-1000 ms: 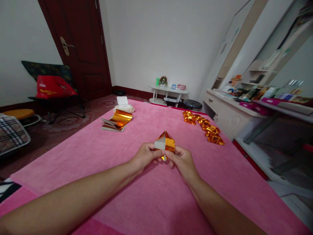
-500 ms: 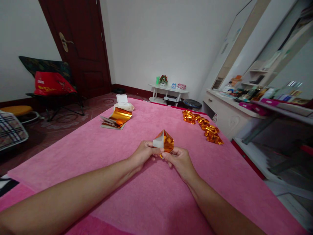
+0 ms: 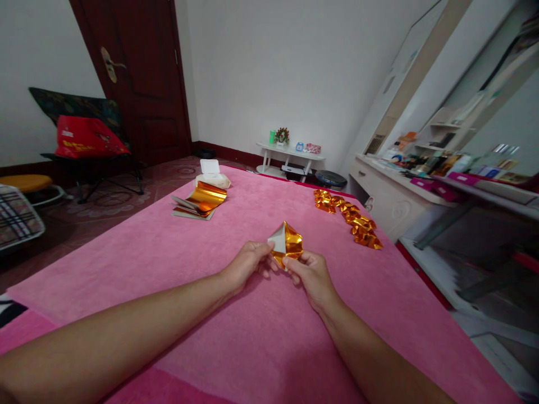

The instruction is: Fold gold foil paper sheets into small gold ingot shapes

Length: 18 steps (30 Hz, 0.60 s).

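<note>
A partly folded sheet of gold foil paper [image 3: 293,242], with a pale grey underside showing on its left half, is held up above the pink cloth [image 3: 236,348]. My left hand [image 3: 251,259] pinches its left edge between thumb and fingers. At the lower right edge, my right hand [image 3: 309,271] grips the same sheet, thumb on the near face. Its back side is hidden. Farther off to the left lies a stack of gold foil paper [image 3: 208,198]. Several folded gold foil pieces [image 3: 350,216] lie in a row on the right.
Behind the paper stack sits a white pack with its lid up [image 3: 213,178]. To the right stands a dressing table [image 3: 391,191] crowded with bottles. A low white table [image 3: 290,151] is by the far wall; a chair with a red bag [image 3: 90,137] is at left.
My left thumb has moved up along the sheet's left edge. The pale flap there now lies folded in, and more gold shows at the lower edge.
</note>
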{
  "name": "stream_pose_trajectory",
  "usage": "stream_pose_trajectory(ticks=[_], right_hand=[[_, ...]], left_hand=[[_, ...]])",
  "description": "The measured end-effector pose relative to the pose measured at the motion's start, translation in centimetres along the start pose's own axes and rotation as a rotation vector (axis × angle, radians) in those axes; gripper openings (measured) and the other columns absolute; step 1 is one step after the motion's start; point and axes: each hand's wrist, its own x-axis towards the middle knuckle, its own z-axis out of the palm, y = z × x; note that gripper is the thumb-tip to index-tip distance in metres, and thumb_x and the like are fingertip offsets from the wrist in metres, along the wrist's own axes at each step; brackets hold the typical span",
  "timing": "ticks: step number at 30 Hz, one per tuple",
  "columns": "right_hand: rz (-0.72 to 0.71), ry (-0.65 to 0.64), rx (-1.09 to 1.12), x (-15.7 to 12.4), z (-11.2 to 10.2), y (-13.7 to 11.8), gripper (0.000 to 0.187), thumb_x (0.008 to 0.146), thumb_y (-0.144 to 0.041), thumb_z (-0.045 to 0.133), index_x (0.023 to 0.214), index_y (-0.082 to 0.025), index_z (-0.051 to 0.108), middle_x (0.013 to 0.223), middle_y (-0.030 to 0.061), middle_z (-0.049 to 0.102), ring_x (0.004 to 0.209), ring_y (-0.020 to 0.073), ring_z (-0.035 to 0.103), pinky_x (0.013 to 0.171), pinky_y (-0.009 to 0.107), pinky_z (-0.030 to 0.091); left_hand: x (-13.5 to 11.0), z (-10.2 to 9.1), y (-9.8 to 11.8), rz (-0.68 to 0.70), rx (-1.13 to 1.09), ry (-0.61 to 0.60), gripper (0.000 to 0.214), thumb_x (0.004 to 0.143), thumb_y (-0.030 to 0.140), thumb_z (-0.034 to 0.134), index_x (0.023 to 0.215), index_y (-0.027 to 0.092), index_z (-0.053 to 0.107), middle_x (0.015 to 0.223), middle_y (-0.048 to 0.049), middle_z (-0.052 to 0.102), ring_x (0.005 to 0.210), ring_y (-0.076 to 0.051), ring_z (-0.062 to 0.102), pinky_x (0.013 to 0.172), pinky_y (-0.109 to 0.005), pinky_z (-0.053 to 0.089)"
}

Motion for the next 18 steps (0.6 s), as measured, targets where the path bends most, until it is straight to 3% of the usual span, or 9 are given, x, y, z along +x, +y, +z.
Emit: stream_pose_trajectory(ticks=[6,18], right_hand=[[0.006,-0.082,-0.034,0.08,0.02,0.13,0.022,0.068,-0.032,0.064,0.057,-0.015,0.055,0.045,-0.0058,0.047,0.035,0.0048,0.034,0.034,0.018,0.024],[0.015,-0.176,0.096,0.12,-0.4,0.15,0.034,0.08,-0.044,0.059,0.062,-0.014,0.057,0.048,-0.0033,0.051,0.038,0.0058,0.041,0.038,0.018,0.031]], left_hand=[[0.14,0.19,0.01,0.018,0.174,0.074,0.034,0.067,0.042,0.072,0.071,0.009,0.069,0.057,-0.0048,0.064,0.048,-0.008,0.053,0.044,-0.017,0.037],[0.03,0.65,0.58,0.06,0.036,0.253,0.032,0.062,0.04,0.076,0.072,0.01,0.07,0.057,-0.0042,0.065,0.045,-0.008,0.052,0.043,-0.018,0.036]])
